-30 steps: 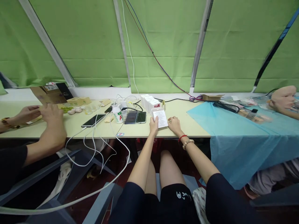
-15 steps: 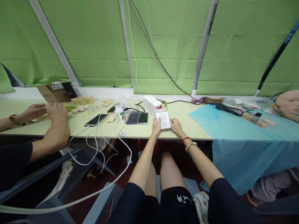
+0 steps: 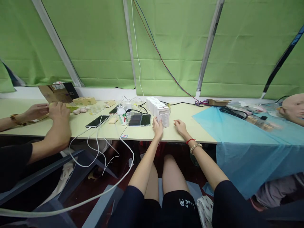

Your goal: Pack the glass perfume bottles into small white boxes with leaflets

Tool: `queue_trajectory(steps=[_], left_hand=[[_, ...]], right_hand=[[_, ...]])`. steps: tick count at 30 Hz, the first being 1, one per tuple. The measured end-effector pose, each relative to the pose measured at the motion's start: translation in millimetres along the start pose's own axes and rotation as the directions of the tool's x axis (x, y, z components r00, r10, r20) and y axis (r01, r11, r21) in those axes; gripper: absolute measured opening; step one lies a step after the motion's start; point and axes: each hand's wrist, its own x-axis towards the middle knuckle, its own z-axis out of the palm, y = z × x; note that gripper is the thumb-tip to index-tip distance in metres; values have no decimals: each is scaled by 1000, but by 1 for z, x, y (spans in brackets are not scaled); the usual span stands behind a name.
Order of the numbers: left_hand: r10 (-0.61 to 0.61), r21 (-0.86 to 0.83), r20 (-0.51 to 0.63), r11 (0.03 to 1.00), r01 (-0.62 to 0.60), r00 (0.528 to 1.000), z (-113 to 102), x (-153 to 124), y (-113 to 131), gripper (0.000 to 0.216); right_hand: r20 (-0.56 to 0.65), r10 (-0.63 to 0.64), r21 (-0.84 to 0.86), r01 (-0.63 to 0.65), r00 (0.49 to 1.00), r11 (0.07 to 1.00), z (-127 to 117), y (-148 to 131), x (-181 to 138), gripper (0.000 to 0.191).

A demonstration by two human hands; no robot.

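Observation:
My left hand (image 3: 157,128) grips the left side of a small white box (image 3: 164,118) with printed text, which stands upright on the pale table (image 3: 185,114). It stands at the near end of a row of similar white boxes (image 3: 153,103). My right hand (image 3: 180,126) lies on the table just right of the box, fingers loose and apart, holding nothing. It wears a red string and a bead bracelet at the wrist.
A phone (image 3: 140,119), a white bottle (image 3: 122,117) and a second phone (image 3: 97,121) on a white cable lie left of my hands. Another person's hands (image 3: 55,111) work at the far left near a cardboard box (image 3: 56,92). A blue sheet (image 3: 237,129) and a mannequin head (image 3: 294,107) are right.
The printed white box lay flat between both hands; my left hand has now stood it upright against the row. My right hand has let go and moved slightly right.

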Motion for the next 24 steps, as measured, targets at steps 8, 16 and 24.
queue_trajectory(steps=[8,16,24], left_hand=[[49,113,-105,993,-37,993,0,0,-11,47],[25,86,147,996,-38,989,1,1,-13,43],[14,25,151,1000,-18,988,1,2,-15,43]], right_hand=[[26,-67,-438,72,997,896,13,-6,5,37],[41,-57,-576,70,998,814,15,-4,8,36],[31,-51,-601,60,998,797,15,-6,7,34]])
